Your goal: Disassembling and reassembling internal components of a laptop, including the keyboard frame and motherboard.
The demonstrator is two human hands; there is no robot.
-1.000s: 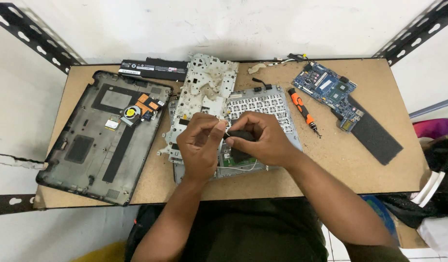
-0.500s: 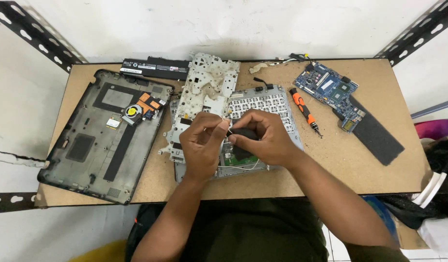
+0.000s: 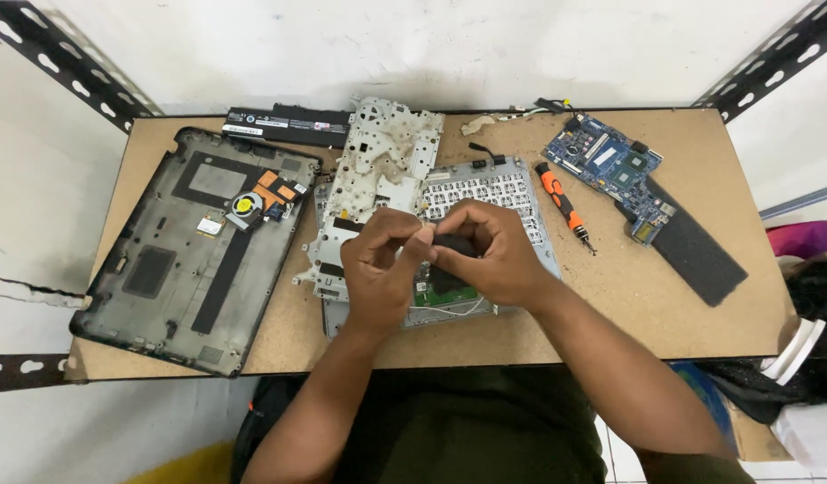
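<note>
Both hands meet over the keyboard frame: left hand and right hand pinching one small dark part between fingertips, long axis running left-right. Right nearer its bulk. Screwdriver just right of frame, untouched.

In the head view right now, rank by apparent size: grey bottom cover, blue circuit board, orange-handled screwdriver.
1. grey bottom cover, by far the largest
2. blue circuit board
3. orange-handled screwdriver, smallest
</note>
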